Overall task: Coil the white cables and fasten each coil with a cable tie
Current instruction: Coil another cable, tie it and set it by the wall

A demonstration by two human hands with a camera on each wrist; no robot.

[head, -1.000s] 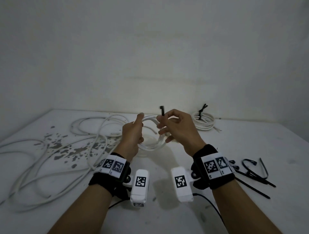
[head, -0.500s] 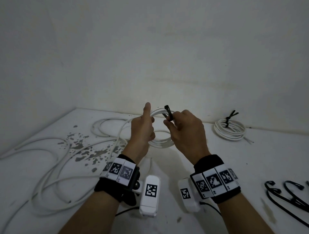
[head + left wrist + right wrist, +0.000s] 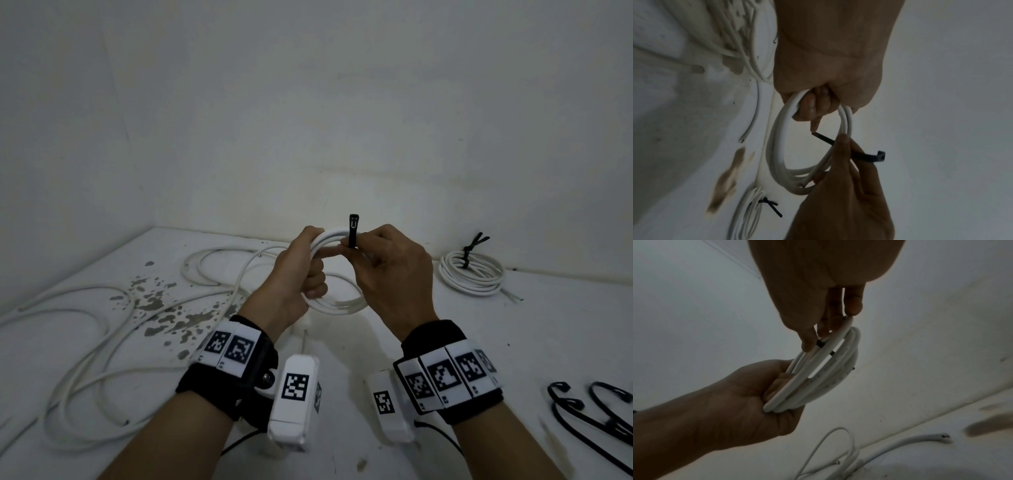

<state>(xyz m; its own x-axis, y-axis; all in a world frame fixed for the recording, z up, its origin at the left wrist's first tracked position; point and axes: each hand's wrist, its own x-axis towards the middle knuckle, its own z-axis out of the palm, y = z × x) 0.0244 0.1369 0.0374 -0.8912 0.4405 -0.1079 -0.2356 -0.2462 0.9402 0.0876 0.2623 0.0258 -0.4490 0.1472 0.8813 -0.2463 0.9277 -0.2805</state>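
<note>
text: none legible | signs: black-and-white square marker tags on wristbands (image 3: 236,349) and wrist cameras (image 3: 294,387)

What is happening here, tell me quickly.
A person is bundling white cables. The left hand grips a white cable coil held above the table, while the right hand pinches a black cable tie poked through it, not yet closed. One tied coil lies at the back, loose cables on the left, spare ties on the right.

Spare ties (image 3: 596,416) cut off at right edge; loose cable (image 3: 85,346) at left
</note>
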